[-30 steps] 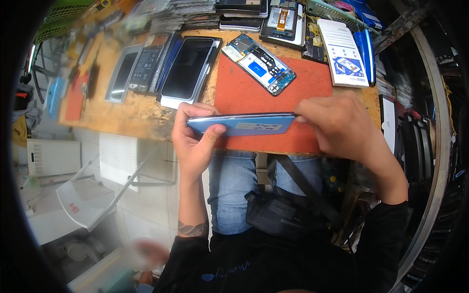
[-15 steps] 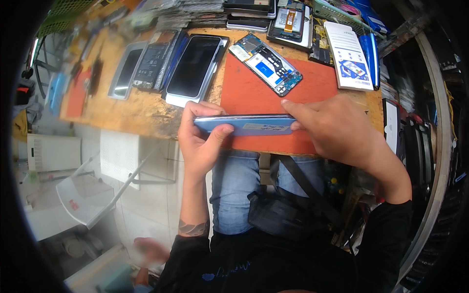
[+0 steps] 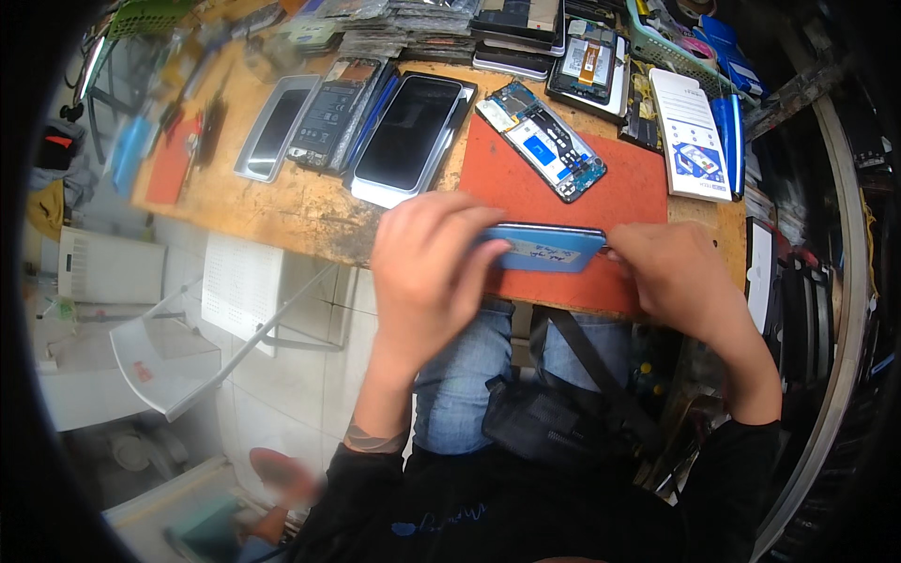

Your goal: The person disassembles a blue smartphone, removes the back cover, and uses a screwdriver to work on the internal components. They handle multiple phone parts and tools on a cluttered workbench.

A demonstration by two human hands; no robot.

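Blue phone (image 3: 565, 245) is up in my hands, over the near part of the orange-red mat (image 3: 633, 178), long axis running left-right across me. It's tipped almost on edge: narrow dark side up and far, blue back with its paper label turned near, toward me.

Left hand (image 3: 427, 267) has the left end, fingers over the far side, thumb on the near face; it covers that end. Right hand (image 3: 680, 272) sits at the right end, fingers bunched, tips right at the corner. Can't tell whether they pinch the phone, a small tool or nothing.

So: left is the hand gripping, right comes in end-on along the long axis. Opened phone with bare circuit board (image 3: 544, 141) lies apart, farther off on the mat, set diagonally.
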